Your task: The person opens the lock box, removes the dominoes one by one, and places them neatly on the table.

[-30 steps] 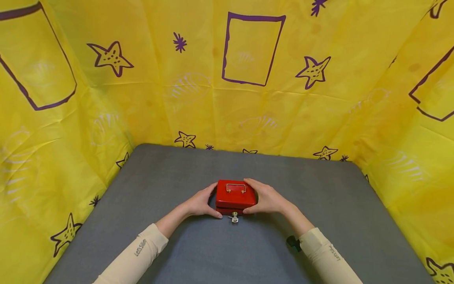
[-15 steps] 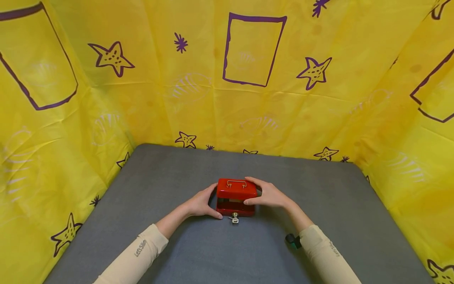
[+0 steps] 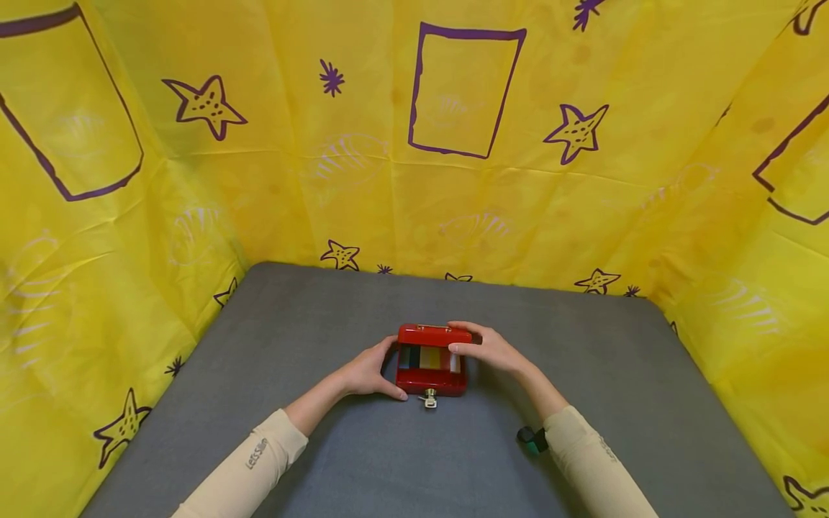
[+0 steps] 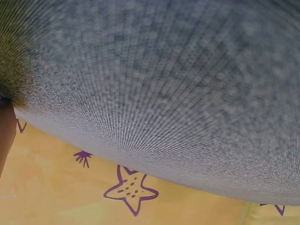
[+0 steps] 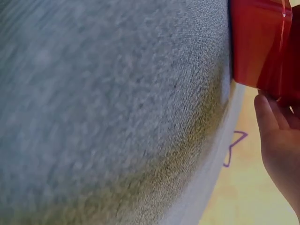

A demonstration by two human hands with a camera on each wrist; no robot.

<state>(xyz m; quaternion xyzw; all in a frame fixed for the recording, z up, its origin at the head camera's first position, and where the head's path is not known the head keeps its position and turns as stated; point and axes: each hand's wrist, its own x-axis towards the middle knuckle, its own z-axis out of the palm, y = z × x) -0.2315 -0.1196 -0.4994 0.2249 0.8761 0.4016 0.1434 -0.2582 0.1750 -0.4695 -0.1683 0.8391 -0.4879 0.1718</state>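
A small red cash box [image 3: 430, 386] stands on the grey table with its lid [image 3: 422, 335] raised and leaning back. Keys [image 3: 430, 401] hang from the lock at its front. Inside, dark, yellow and pale strips show, too small to make out. My left hand [image 3: 368, 370] holds the box's left side, thumb at the front lower corner. With thumb and fingers my right hand [image 3: 490, 350] grips the lid's right end. The right wrist view has the box's red side [image 5: 258, 44] above that hand [image 5: 283, 145]. Only a sliver of the left hand [image 4: 5, 136] enters the left wrist view.
A grey cloth-covered tabletop [image 3: 414, 460] spreads around the box. Yellow curtains [image 3: 350, 194] with purple starfish drawings enclose the back and both sides. A dark strap-like device [image 3: 532, 439] sits at the right sleeve's cuff.
The lid has swung up and back from nearly shut, lifted by my right hand, and the inside now shows. My left hand has stayed at the box's left side.
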